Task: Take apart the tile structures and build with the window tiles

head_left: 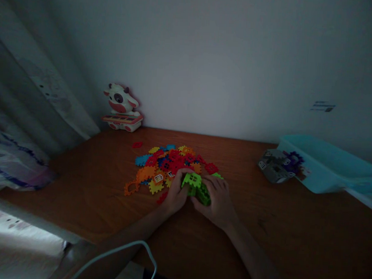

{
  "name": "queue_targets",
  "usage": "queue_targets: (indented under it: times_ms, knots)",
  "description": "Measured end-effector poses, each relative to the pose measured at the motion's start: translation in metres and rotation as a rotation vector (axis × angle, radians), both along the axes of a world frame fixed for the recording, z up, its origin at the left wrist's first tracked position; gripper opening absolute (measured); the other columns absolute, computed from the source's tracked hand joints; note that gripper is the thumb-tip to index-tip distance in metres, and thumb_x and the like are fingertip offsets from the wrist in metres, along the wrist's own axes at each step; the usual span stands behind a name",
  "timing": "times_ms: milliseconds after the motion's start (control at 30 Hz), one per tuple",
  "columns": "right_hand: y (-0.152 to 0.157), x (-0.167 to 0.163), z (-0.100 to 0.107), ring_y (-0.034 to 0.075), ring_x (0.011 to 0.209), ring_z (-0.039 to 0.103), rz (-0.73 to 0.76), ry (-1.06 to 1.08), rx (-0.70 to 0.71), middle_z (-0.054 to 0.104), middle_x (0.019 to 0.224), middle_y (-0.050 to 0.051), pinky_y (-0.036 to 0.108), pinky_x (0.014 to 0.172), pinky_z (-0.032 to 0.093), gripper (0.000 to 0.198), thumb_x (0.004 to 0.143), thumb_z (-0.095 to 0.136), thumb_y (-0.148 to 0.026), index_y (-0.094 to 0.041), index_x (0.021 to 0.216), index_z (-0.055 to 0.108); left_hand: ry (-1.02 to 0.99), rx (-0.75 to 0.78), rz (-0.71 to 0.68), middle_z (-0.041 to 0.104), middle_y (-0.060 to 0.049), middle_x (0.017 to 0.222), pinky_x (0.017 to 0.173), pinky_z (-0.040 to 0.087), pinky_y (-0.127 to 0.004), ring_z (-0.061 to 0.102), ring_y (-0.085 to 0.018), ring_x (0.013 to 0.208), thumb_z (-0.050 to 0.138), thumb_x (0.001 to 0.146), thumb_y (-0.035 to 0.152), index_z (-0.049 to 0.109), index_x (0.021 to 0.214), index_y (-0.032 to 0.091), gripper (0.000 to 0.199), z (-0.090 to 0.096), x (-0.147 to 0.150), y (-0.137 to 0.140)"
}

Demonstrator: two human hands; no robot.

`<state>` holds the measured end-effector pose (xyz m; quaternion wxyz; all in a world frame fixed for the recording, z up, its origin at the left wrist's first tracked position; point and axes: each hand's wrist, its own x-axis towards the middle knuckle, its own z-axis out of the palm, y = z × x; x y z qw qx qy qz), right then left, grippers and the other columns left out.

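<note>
Green building pieces [193, 180], one of them with a window, are held between two hands just in front of the pile [173, 156] of coloured pieces. The fingers of the left hand [175, 193] are curled around their left side, its thumb toward the near edge. The right hand [218, 201] grips the other side, its fingers bent over the top and its thumb beneath; taking them from both sides probably keeps the pieces from twisting. How they join is too dark to tell. Another bit of green shows past the right knuckles; whether it is held, I cannot tell.

The pile sits within easy reach, likely so that pieces can be picked without stretching. An orange ring [131, 188] lies at its near left edge, and a lone red piece [137, 144] lies just beyond its far left. Behind that stands a cow toy [122, 109]. Well right of the pile are a grey block model [273, 167] and a pale blue bin [318, 162], perhaps set aside to leave working room.
</note>
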<state>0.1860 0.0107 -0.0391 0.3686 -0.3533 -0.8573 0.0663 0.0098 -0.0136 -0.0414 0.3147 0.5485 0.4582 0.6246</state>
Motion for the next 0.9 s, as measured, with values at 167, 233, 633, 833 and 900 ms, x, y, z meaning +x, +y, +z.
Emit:
queue_targets:
  times_ms: [167, 233, 633, 833, 900]
  knots:
    - [0.0, 0.002, 0.002, 0.03, 0.108, 0.058, 0.072, 0.041, -0.087, 0.068, 0.112, 0.01, 0.048, 0.099, 0.037, 0.037, 0.076, 0.065, -0.029, -0.021, 0.112, 0.062, 0.369, 0.325, -0.294, 0.057, -0.011, 0.126, 0.098, 0.043, -0.041, 0.054, -0.025, 0.118, 0.048, 0.084, 0.006, 0.052, 0.123, 0.026, 0.044, 0.004, -0.006, -0.012]
    - [0.003, 0.007, 0.001, 0.029, 0.109, 0.058, 0.101, 0.022, -0.107, 0.069, 0.113, 0.009, 0.047, 0.098, 0.036, 0.034, 0.075, 0.062, -0.023, -0.023, 0.11, 0.065, 0.478, 0.36, -0.423, 0.055, -0.014, 0.132, 0.103, 0.04, -0.045, 0.052, -0.027, 0.122, 0.049, 0.087, 0.009, 0.047, 0.133, 0.027, 0.049, 0.007, -0.007, -0.016]
    - [-0.002, -0.004, 0.006, 0.024, 0.097, 0.059, 0.079, 0.084, -0.015, 0.073, 0.091, 0.004, 0.043, 0.089, 0.037, 0.02, 0.09, 0.057, -0.021, -0.024, 0.076, 0.071, -0.356, -0.167, -0.403, 0.069, -0.008, 0.108, 0.088, 0.048, -0.034, 0.063, -0.024, 0.103, 0.054, 0.082, 0.023, 0.061, 0.114, 0.021, 0.033, -0.003, 0.003, -0.008]
    - [-0.005, -0.009, 0.01, 0.024, 0.093, 0.059, 0.05, 0.106, -0.007, 0.072, 0.083, 0.004, 0.044, 0.089, 0.038, 0.025, 0.091, 0.059, -0.024, -0.023, 0.068, 0.068, -0.625, -0.249, -0.349, 0.071, -0.007, 0.097, 0.083, 0.052, -0.034, 0.067, -0.024, 0.095, 0.059, 0.073, 0.022, 0.062, 0.104, 0.019, 0.032, 0.01, 0.012, -0.007]
    - [-0.005, -0.01, 0.01, 0.023, 0.09, 0.059, 0.046, 0.117, -0.029, 0.071, 0.08, 0.003, 0.042, 0.088, 0.039, 0.028, 0.093, 0.057, -0.025, -0.023, 0.067, 0.067, -0.673, -0.275, -0.332, 0.071, -0.007, 0.098, 0.083, 0.053, -0.035, 0.068, -0.024, 0.094, 0.061, 0.073, 0.024, 0.062, 0.1, 0.019, 0.028, 0.011, 0.013, -0.006]
